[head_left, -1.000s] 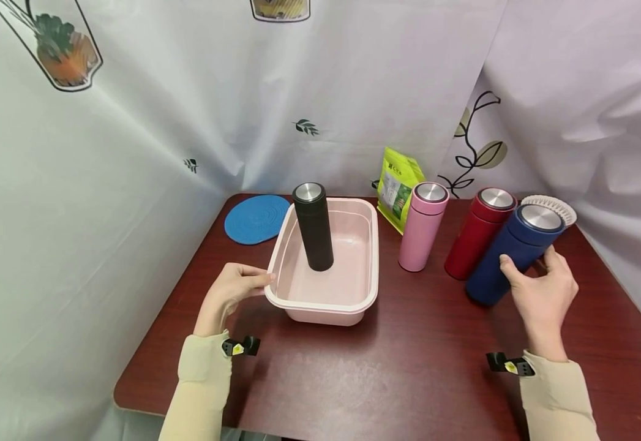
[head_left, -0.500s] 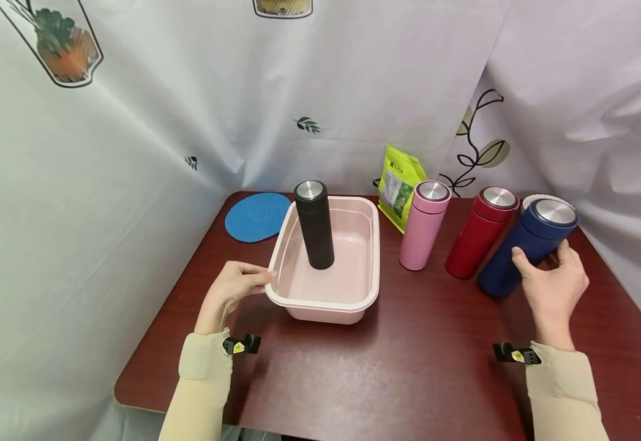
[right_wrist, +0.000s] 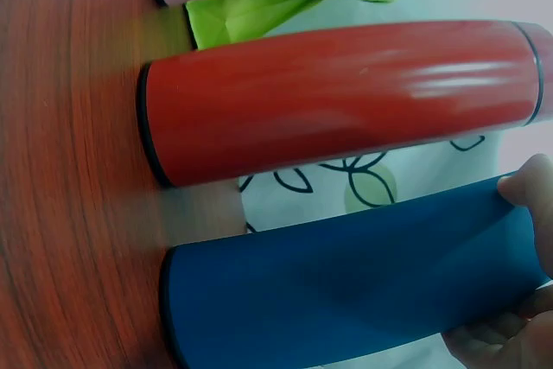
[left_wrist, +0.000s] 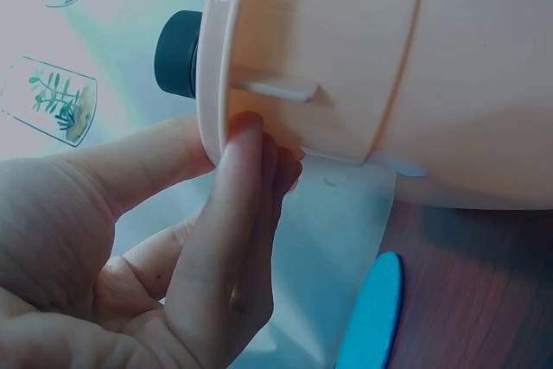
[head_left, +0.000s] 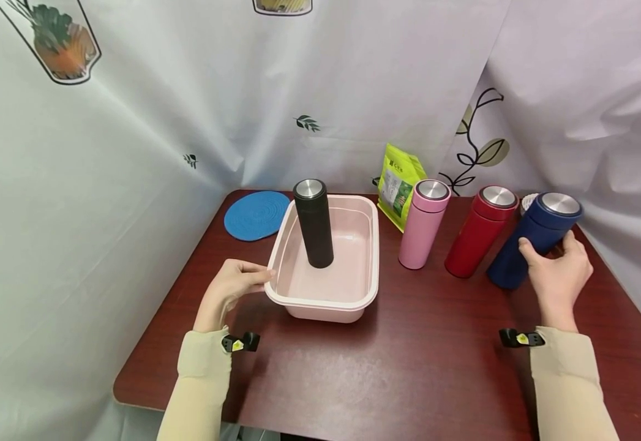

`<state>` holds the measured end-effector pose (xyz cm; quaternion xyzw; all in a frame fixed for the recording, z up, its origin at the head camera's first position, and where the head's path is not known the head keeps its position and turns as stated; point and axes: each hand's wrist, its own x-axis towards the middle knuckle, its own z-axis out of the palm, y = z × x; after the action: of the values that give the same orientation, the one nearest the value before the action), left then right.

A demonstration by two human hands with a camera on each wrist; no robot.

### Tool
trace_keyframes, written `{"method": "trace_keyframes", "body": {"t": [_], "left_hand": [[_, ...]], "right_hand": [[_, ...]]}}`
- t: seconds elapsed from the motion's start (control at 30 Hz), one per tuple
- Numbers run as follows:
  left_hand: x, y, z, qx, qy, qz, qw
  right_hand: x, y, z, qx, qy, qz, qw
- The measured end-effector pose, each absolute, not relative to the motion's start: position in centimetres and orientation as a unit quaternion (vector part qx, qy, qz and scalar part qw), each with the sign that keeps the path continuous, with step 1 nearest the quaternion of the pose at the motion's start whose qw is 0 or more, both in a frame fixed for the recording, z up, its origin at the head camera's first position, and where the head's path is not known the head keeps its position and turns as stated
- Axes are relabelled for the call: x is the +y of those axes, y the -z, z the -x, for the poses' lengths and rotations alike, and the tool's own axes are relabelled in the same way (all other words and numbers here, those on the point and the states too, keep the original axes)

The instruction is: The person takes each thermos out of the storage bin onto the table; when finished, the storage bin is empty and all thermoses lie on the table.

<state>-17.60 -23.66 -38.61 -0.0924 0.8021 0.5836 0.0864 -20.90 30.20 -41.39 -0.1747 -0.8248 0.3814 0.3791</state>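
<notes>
My left hand (head_left: 236,285) pinches the left rim of a pale pink plastic basin (head_left: 353,269), thumb and fingers on either side of the edge in the left wrist view. Upright in that basin is a black thermos (head_left: 316,229) with a silver-topped lid. On the right, my right hand (head_left: 561,278) grips a blue thermos (head_left: 532,236) around its upper body, thumb on the near side. The right wrist view shows the blue thermos's base (right_wrist: 173,308) at the tabletop. Just left of it stands a red thermos (head_left: 474,242), then a pink thermos (head_left: 423,233).
A green-yellow bag (head_left: 399,184) stands behind the pink thermos. Behind the basin's left side lies a round blue mat (head_left: 256,215). Part of a white ribbed container (head_left: 528,202) shows between the red and blue thermoses. White printed cloth (head_left: 353,92) hangs along the table's back and left.
My right hand has shifted the blue thermos rightward and back, beside the red one, covering more of the white container. My left hand and the basin have stayed in place.
</notes>
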Motion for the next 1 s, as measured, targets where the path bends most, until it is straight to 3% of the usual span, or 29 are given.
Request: {"method": "trace_keyframes", "body": {"t": [0.77,1.0], "left_hand": [[-23.8,38.6,17.1,0.81,-0.572,0.096,0.086],[-23.5,38.7,17.2,0.808,-0.575,0.094,0.087]], "right_hand": [[30.6,41.0,20.8,-0.838,-0.379,0.17,0.354],[30.0,40.2,19.5,-0.803,-0.401,0.201,0.393]]}}
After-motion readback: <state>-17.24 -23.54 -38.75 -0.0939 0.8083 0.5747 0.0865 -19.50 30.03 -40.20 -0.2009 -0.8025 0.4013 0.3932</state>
